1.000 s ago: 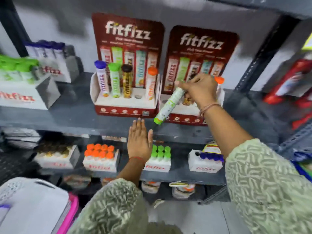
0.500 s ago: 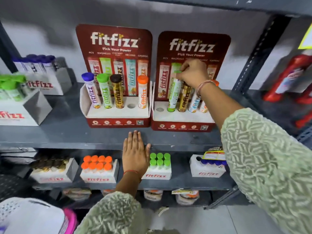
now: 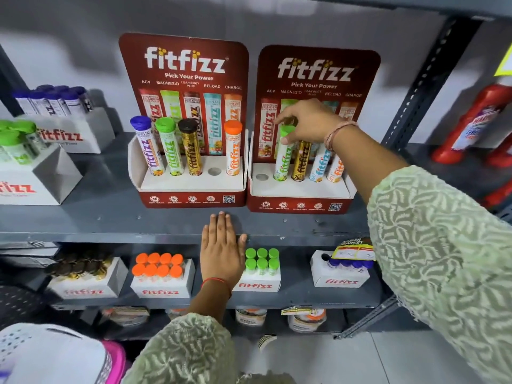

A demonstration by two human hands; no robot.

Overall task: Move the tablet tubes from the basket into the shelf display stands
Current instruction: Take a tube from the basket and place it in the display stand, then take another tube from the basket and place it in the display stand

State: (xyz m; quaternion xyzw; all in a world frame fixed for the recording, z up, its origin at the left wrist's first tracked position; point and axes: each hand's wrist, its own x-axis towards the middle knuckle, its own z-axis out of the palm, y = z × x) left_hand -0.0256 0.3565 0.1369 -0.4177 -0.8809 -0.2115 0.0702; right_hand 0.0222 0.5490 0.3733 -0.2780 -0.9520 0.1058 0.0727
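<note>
Green tube's cap [image 3: 286,130] under fingers [image 3: 291,117]

Matt, perhaps painted metal shelf [image 3: 83,217]

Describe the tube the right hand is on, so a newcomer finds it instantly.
Find the two red fitfizz stands on the upper shelf; take the right stand. The green-capped tube stands second from its left, the only green one there, beside an empty hole, under the right hand.
</note>
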